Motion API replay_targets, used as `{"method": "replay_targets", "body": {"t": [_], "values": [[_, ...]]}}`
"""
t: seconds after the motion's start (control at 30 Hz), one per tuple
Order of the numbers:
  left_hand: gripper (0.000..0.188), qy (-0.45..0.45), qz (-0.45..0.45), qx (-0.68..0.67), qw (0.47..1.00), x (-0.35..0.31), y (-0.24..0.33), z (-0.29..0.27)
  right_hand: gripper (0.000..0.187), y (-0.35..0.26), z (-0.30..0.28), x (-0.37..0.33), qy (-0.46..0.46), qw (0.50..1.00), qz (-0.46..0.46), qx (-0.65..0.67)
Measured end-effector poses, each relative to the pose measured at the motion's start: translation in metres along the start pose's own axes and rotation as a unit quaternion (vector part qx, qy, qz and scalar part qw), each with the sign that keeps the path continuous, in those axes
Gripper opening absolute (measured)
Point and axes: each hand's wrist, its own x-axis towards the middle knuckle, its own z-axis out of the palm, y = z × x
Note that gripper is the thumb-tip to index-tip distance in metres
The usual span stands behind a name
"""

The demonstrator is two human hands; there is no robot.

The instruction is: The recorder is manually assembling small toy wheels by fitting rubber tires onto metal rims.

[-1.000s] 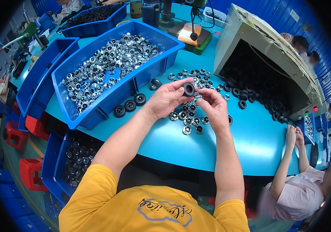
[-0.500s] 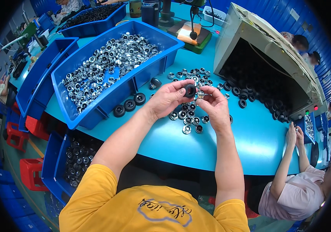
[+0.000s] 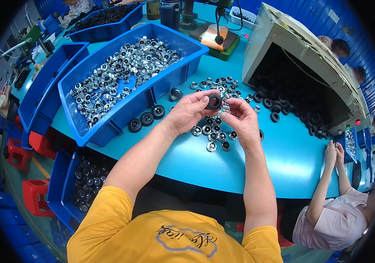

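My left hand (image 3: 188, 113) pinches a small black rubber tyre (image 3: 214, 101) by its edge, with its round hole showing. Just right of it, my right hand (image 3: 242, 117) grips a shiny chrome wheel hub (image 3: 226, 107) between thumb and fingers. Tyre and hub are close together; whether they touch I cannot tell. Below and behind my hands, loose chrome hubs (image 3: 212, 136) lie scattered on the turquoise table (image 3: 187, 164). Left of my left wrist stand several wheels with black tyres (image 3: 147, 119), and another such wheel (image 3: 176, 94) rests beyond it.
A large blue bin (image 3: 152, 90) of chrome hubs stands at the left. On the right, a pale open-fronted box (image 3: 257, 48) spills black tyres (image 3: 275, 117). A lower blue bin (image 3: 67, 184) holds wheels beside red stools (image 3: 36, 197). A co-worker's hands (image 3: 334, 153) are at the right edge.
The tyre in my left hand has tilted and shifted slightly, its hole turned more toward me. The hub in my right hand has moved a little. The co-worker's hands have lowered slightly.
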Motion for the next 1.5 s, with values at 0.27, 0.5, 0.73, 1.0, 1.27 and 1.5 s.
{"method": "replay_targets", "body": {"t": [0.27, 0.5, 0.73, 1.0, 1.27, 1.5], "values": [[0.049, 0.011, -0.006, -0.001, 1.0, -0.0015, 0.0003, -0.0011, 0.038, 0.0028, -0.001, 0.0006, -0.007, 1.0, -0.002, 0.003], [0.042, 0.018, -0.01, 0.006, 1.0, -0.0015, 0.0008, 0.0006, 0.039, 0.0047, -0.0015, 0.0007, -0.007, 1.0, -0.001, 0.003], [0.049, 0.023, -0.017, 0.014, 1.0, -0.0012, 0.0, -0.0029, 0.04, 0.004, -0.0008, 0.0008, -0.008, 1.0, 0.008, 0.003], [0.051, 0.029, -0.02, 0.006, 0.999, -0.0014, 0.0003, -0.0033, 0.039, 0.0045, 0.0001, 0.0013, -0.007, 1.0, 0.01, 0.003], [0.055, 0.03, -0.027, 0.002, 0.999, -0.0021, 0.0013, -0.0023, 0.039, 0.0056, -0.0002, 0.0015, -0.004, 1.0, 0.006, 0.0], [0.057, 0.04, -0.037, 0.004, 0.999, -0.0019, 0.0012, -0.0033, 0.038, 0.0045, -0.0003, 0.001, -0.003, 1.0, 0.007, 0.001]]}}
